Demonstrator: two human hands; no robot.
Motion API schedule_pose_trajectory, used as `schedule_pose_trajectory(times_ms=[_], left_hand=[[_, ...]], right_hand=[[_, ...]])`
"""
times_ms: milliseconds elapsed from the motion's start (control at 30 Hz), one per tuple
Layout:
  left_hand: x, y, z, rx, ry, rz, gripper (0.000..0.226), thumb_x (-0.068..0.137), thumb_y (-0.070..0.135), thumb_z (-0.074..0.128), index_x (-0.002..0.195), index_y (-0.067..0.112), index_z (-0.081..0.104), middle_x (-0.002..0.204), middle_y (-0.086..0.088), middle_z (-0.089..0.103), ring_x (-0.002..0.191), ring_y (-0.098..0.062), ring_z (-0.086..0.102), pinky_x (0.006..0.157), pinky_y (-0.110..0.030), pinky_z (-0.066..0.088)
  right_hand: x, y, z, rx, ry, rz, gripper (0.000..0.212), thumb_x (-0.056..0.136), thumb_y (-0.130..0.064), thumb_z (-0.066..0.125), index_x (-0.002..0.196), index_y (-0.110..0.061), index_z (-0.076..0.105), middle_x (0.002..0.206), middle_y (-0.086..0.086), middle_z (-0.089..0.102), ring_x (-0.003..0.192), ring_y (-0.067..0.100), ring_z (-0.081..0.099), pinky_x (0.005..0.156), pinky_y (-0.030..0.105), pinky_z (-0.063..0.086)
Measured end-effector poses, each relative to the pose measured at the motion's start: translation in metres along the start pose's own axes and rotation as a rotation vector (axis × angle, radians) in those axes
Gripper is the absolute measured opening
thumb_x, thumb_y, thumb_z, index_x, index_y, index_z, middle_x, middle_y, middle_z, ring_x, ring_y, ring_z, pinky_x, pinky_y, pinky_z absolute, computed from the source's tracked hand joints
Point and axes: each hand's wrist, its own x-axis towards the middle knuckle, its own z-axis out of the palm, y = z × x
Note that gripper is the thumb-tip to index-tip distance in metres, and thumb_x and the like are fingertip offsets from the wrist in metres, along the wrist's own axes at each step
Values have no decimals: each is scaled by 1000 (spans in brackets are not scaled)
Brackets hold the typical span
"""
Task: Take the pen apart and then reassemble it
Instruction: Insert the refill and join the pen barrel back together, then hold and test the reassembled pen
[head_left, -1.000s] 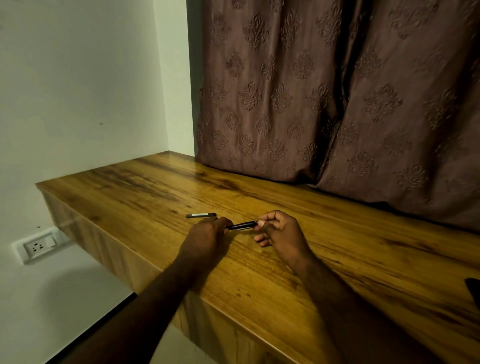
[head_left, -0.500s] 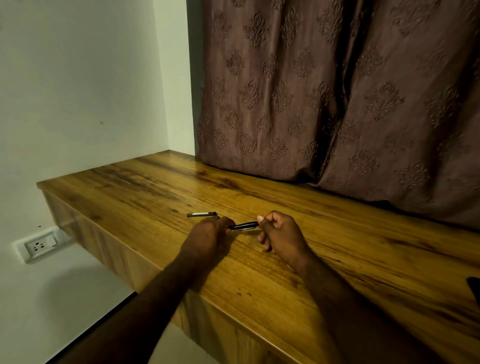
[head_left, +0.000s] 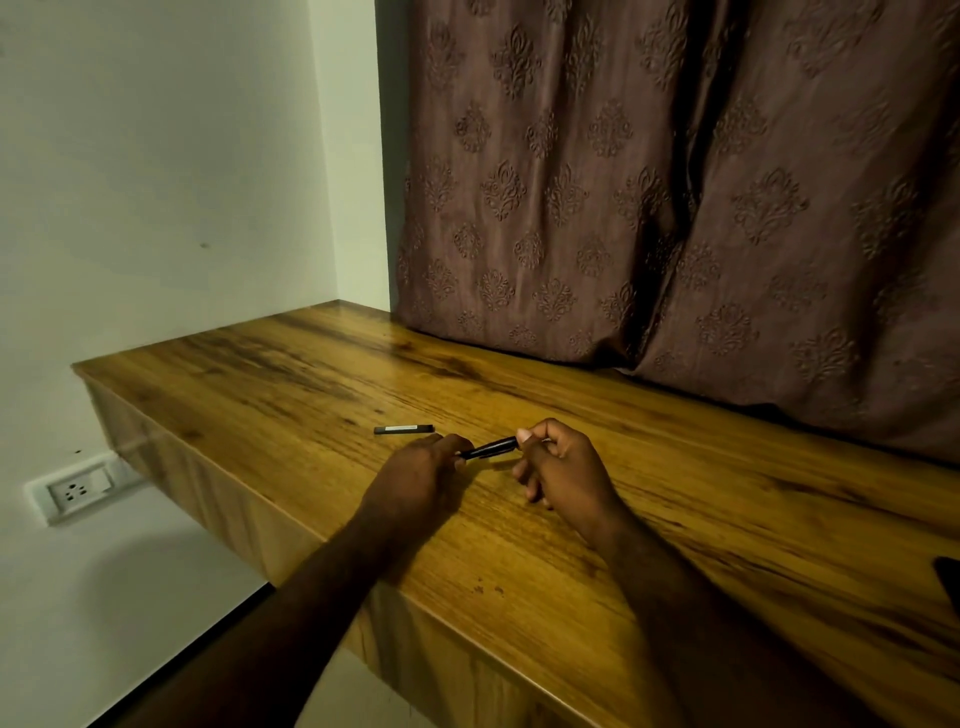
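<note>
A black pen body (head_left: 491, 448) is held just above the wooden table (head_left: 675, 519), between both hands. My left hand (head_left: 415, 475) pinches its left end, and my right hand (head_left: 563, 467) grips its right end with curled fingers. The ends of the pen are hidden inside the fingers. A separate black pen part (head_left: 404, 429) with a pale stripe lies flat on the table, just beyond and left of my left hand.
A brown patterned curtain (head_left: 675, 182) hangs down to the table's back edge. The table's left edge ends near a white wall with a socket (head_left: 78, 491) below. A dark object (head_left: 948, 577) shows at the right border.
My right hand has shifted slightly on the pen's right end, its fingers curling closer round it. The pen and the loose part stay where they were.
</note>
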Motion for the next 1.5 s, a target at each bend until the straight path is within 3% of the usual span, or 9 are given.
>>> schedule_pose_trajectory(times_ms=[200, 600, 700, 767, 900, 933, 1067, 1200, 1500], left_hand=[[0, 9, -5, -25, -7, 16, 24, 97, 39, 47, 105, 22, 61, 79, 5, 63, 62, -8, 57, 51, -28, 45], [-2, 13, -3, -206, -83, -153, 29, 95, 41, 50, 87, 23, 71, 69, 9, 64, 58, -2, 60, 50, -12, 39], [-3, 34, 0, -432, -80, -317, 23, 94, 34, 56, 84, 19, 69, 65, -2, 68, 53, -5, 59, 47, -24, 44], [1, 48, 7, -559, -58, -420, 19, 91, 32, 61, 79, 18, 66, 65, 0, 68, 54, -9, 57, 49, -26, 44], [6, 46, 16, -765, -87, -539, 29, 77, 40, 73, 73, 13, 61, 71, -13, 65, 70, -28, 60, 76, -55, 54], [7, 45, 16, -792, -91, -554, 30, 76, 39, 74, 71, 13, 61, 68, -14, 63, 69, -27, 58, 77, -54, 53], [11, 46, 13, -748, -49, -607, 19, 92, 13, 59, 74, 6, 64, 62, 3, 68, 60, -5, 61, 60, -21, 48], [15, 47, 13, -870, 49, -713, 17, 96, -2, 46, 84, -6, 57, 74, -16, 63, 50, -6, 53, 46, -19, 40], [22, 50, 10, -745, 85, -794, 22, 90, -16, 36, 89, -9, 57, 67, -11, 60, 43, 0, 55, 44, -13, 45]], right_hand=[[0, -1, 5, 64, -40, -11, 21, 95, -19, 60, 99, 1, 61, 75, 12, 66, 48, 17, 51, 38, 20, 36], [3, -6, 16, 252, 249, -74, 19, 101, -25, 47, 94, -10, 55, 90, 19, 72, 70, 18, 71, 58, 27, 55], [-1, -13, 20, 377, 207, -19, 28, 103, -30, 39, 98, -10, 56, 90, 17, 72, 81, 25, 72, 66, 33, 56], [-2, -17, 24, 497, 166, 8, 36, 104, -34, 35, 98, -6, 58, 82, 15, 69, 75, 26, 69, 68, 35, 56], [6, -25, 22, 696, 163, 96, 41, 104, -37, 34, 92, -5, 56, 67, 10, 55, 59, 21, 53, 61, 35, 46], [10, -30, 22, 743, 167, 116, 41, 103, -37, 33, 88, -6, 55, 64, 8, 49, 56, 19, 46, 58, 34, 41], [30, -54, 28, 828, 210, 123, 47, 97, -48, 33, 69, -12, 46, 55, 3, 36, 46, 15, 30, 51, 30, 28], [44, -58, 26, 901, 138, 57, 63, 89, -68, 32, 58, -14, 44, 46, 0, 32, 40, 15, 27, 47, 28, 24], [50, -44, 5, 887, 118, 75, 58, 86, -58, 33, 48, -14, 33, 37, -1, 22, 32, 14, 16, 44, 21, 13]])
